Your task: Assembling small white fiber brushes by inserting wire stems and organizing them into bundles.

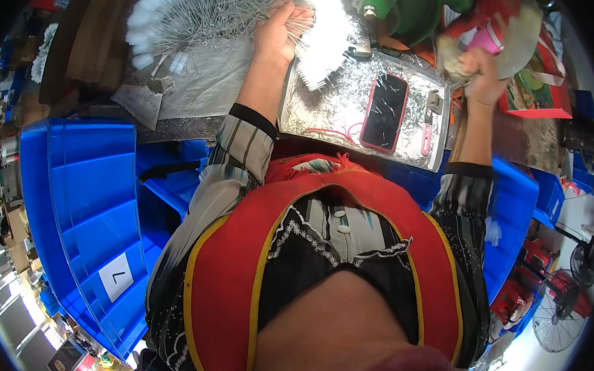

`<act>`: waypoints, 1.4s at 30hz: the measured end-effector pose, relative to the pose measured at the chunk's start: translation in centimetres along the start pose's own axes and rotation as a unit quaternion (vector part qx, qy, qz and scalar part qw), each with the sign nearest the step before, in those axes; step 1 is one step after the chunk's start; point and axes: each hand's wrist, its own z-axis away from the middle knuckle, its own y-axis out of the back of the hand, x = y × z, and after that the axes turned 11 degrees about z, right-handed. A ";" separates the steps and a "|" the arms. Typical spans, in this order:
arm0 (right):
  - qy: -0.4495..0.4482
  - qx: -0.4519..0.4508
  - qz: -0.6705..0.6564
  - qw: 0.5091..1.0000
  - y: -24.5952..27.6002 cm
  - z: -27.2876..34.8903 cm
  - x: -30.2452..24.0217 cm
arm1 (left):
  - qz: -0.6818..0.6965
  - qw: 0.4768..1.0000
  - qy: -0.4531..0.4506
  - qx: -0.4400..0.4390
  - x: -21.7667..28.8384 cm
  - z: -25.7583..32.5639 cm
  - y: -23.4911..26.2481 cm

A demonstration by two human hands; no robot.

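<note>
My left hand [278, 34] is closed around the thin wire stems of white-bristled brushes [219, 14], part of a big pile fanned out at the far left of the bench. Bright light washes out the bristles to the right of this hand. At the far right, my right hand [482, 76] has its fingers curled at a pale ring-shaped thing [520, 46], smeared by motion; what exactly it is I cannot make out. Between my forearms lies a white tray [290, 109] strewn with cut wire bits. A phone in a red case [385, 112] rests in it, wire bits on its screen.
A green machine [419, 15] stands behind the tray. Beside my right hand is a red box [540, 99]. Blue bins [90, 192] flank me on both sides below the bench. Brown cardboard [104, 31] stands at the far left, and a fan [560, 314] at the right.
</note>
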 end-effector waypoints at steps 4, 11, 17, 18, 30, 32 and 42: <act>0.013 -0.005 -0.028 1.000 -0.8 0.7 0.6 | 0.036 0.999 0.001 -0.014 0.2 0.2 0.9; -0.191 -0.097 -0.010 0.977 1.9 -4.0 -4.6 | 0.006 0.999 -0.046 -0.001 -0.4 0.4 0.3; -0.153 -0.059 -0.027 0.986 1.3 -3.6 -4.5 | -0.016 0.998 -0.064 0.021 -0.5 0.2 -0.3; -0.045 0.000 -0.006 0.999 0.6 -2.0 -3.4 | -0.004 0.997 -0.070 0.020 -0.6 0.4 -0.7; -0.173 -0.034 -0.002 0.984 0.3 -1.8 -5.0 | -0.182 0.976 0.117 -0.031 2.5 2.0 -0.5; -0.187 -0.036 0.002 0.982 0.5 -2.3 -5.0 | -0.146 0.983 0.102 -0.035 2.2 1.5 -0.6; -0.217 -0.077 -0.041 0.972 1.6 -3.0 -4.0 | -0.128 0.988 -0.069 0.056 0.6 1.3 -0.7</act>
